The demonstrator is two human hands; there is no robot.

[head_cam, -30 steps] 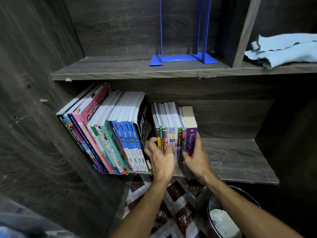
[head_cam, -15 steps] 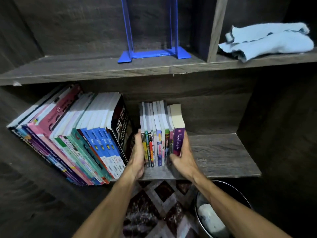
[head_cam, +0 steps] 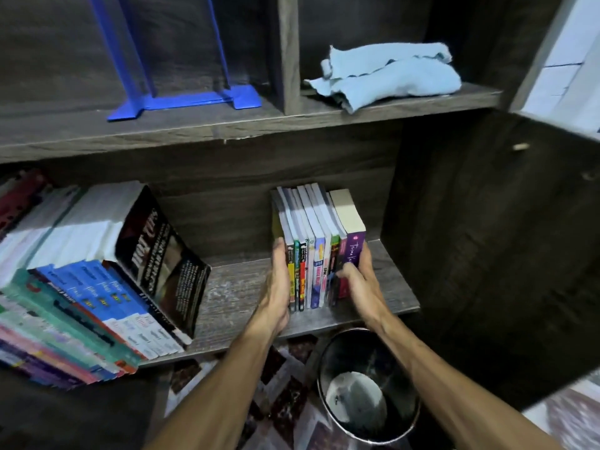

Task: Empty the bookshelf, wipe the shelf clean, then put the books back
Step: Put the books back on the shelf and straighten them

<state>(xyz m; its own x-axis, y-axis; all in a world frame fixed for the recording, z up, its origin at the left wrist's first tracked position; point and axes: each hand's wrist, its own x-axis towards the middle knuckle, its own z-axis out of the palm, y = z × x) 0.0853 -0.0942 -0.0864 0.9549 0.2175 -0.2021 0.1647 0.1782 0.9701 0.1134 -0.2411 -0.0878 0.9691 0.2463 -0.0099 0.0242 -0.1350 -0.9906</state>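
Observation:
A small bunch of upright books (head_cam: 316, 254) stands on the lower wooden shelf (head_cam: 233, 287), right of its middle. My left hand (head_cam: 279, 287) lies flat against the bunch's left cover, fingers straight. My right hand (head_cam: 360, 284) grips the right side at the purple book, thumb across the spines. A larger row of books (head_cam: 81, 297) leans to the left at the shelf's left end, with a black book (head_cam: 162, 254) as its last one. A bare strip of shelf separates the two groups. A light blue cloth (head_cam: 389, 76) lies crumpled on the upper shelf (head_cam: 227, 125).
A blue metal bookend (head_cam: 181, 99) stands on the upper shelf, left of a vertical divider. The cabinet's dark side panel (head_cam: 487, 254) closes the lower shelf on the right. Below the shelf a shiny metal bin (head_cam: 367, 384) sits on a patterned floor mat.
The small bunch, clamped between both hands, has slid right, away from the leaning row, leaving a wide gap. My view has shifted to the right.

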